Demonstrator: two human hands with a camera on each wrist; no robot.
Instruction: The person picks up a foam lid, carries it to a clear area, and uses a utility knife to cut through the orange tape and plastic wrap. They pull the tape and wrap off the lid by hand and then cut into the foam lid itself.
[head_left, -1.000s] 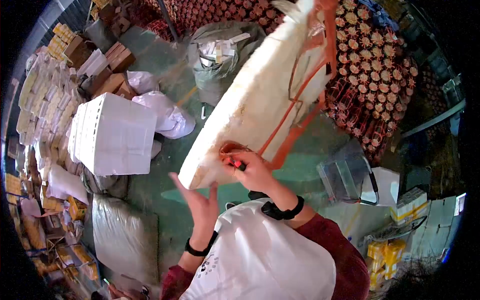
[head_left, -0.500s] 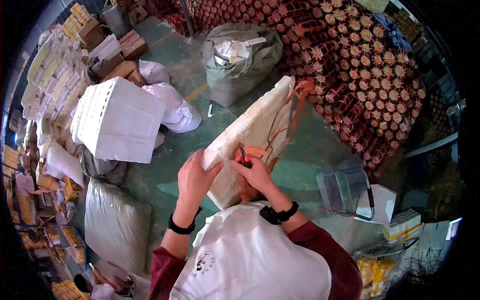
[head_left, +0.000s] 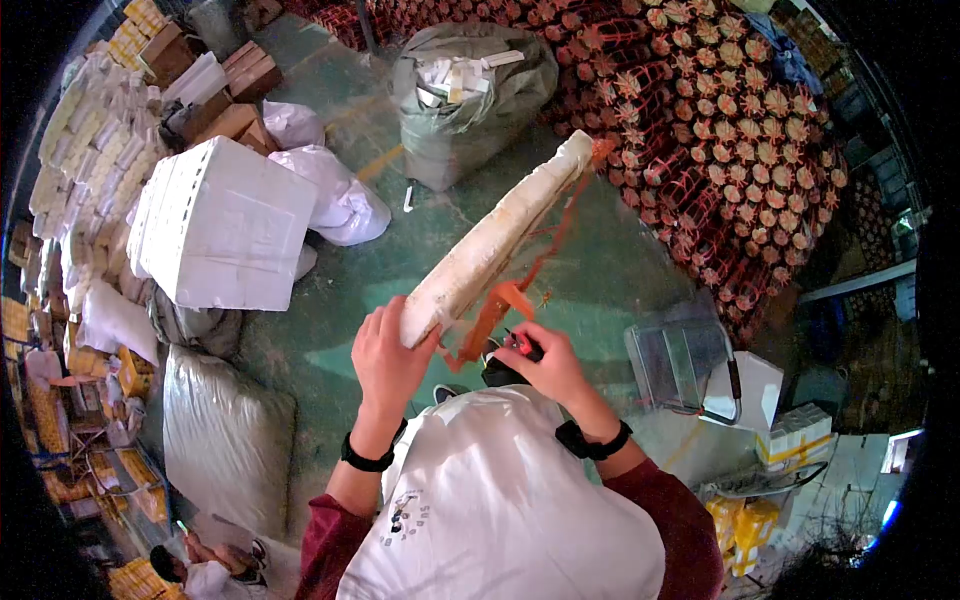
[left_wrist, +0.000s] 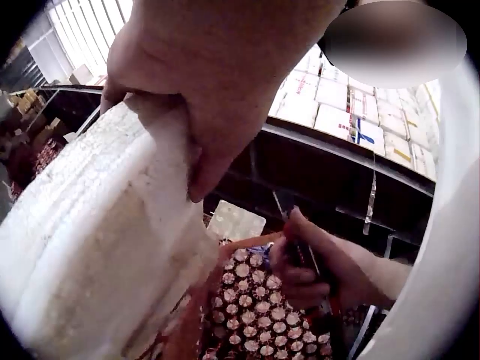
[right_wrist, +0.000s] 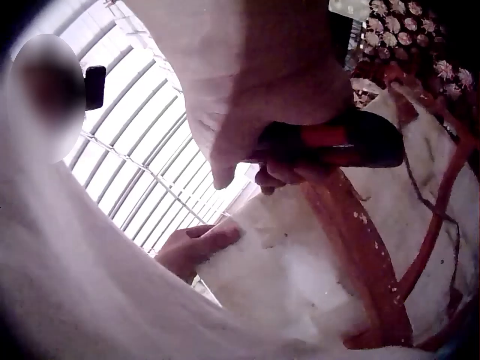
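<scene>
A dirty white foam-like slab [head_left: 500, 235] slants up and away in front of the body, seen nearly edge-on in the head view. My left hand [head_left: 382, 355] grips its near end, thumb on one side and fingers on the other. Orange-red strapping [head_left: 488, 325] runs along the slab's right side, with a loose piece near my right hand [head_left: 555, 368]. That hand holds a red and black utility knife [head_left: 524, 345], apart from the slab. The knife's handle [right_wrist: 337, 144] overlaps the strapping in the right wrist view; in the left wrist view its blade points upward.
A large sack [head_left: 470, 120] of white scraps stands ahead. Stacked red-netted bundles [head_left: 720, 150] fill the far right. At left are a white foam box [head_left: 235, 225] and white bags [head_left: 340, 200]. A folding cart [head_left: 680, 365] stands at right; another person [head_left: 205, 570] is at lower left.
My left hand has gone from open beneath the slab to gripping its end. The slab has lowered and turned edge-on. My right hand with the knife has moved right, away from it.
</scene>
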